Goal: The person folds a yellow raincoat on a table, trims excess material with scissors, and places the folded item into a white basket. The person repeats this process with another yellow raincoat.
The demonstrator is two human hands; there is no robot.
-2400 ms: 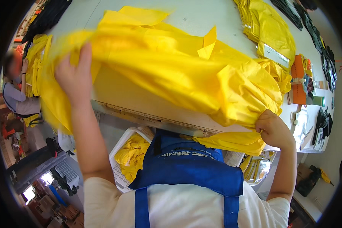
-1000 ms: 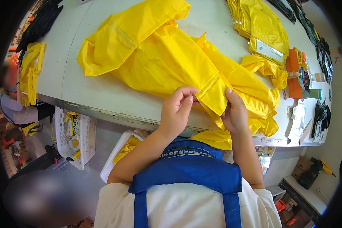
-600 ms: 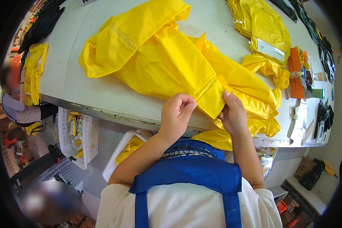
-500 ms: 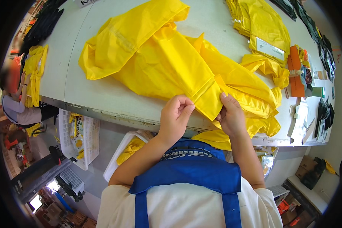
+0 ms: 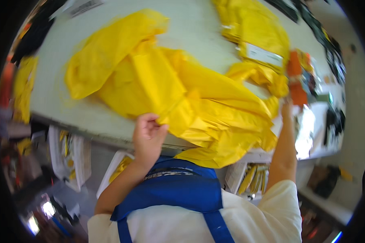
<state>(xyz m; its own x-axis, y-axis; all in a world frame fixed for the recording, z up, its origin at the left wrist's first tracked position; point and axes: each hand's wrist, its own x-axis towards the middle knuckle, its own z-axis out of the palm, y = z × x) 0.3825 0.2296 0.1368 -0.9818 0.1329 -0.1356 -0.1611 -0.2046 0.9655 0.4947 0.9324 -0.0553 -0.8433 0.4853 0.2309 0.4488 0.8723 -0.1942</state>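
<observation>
A large yellow waterproof-looking garment point(image 5: 150, 77) lies crumpled across the table, one part hanging over the front edge. My left hand point(image 5: 148, 137) is at the garment's near edge, fingers curled and thumb drawn in; what they hold, if anything, is too small to make out. Stretched far to the right, my right hand point(image 5: 287, 104) is by an orange box point(image 5: 297, 85) holding several small things. Motion blur hides its fingers. Beside the box lies a stack of folded yellow garments point(image 5: 255, 28) with a white label point(image 5: 264, 54) on top.
The pale table point(image 5: 190, 24) has a worn front edge. Beneath it stand white baskets point(image 5: 83, 162) with yellow items. Dark garments point(image 5: 332, 52) lie along the far right, and yellow pieces point(image 5: 25, 89) at the far left. A white paper point(image 5: 306, 125) lies at the right.
My right hand has left the garment and reached right to the orange box. My left hand stays near the garment's edge. The view has shifted to the right.
</observation>
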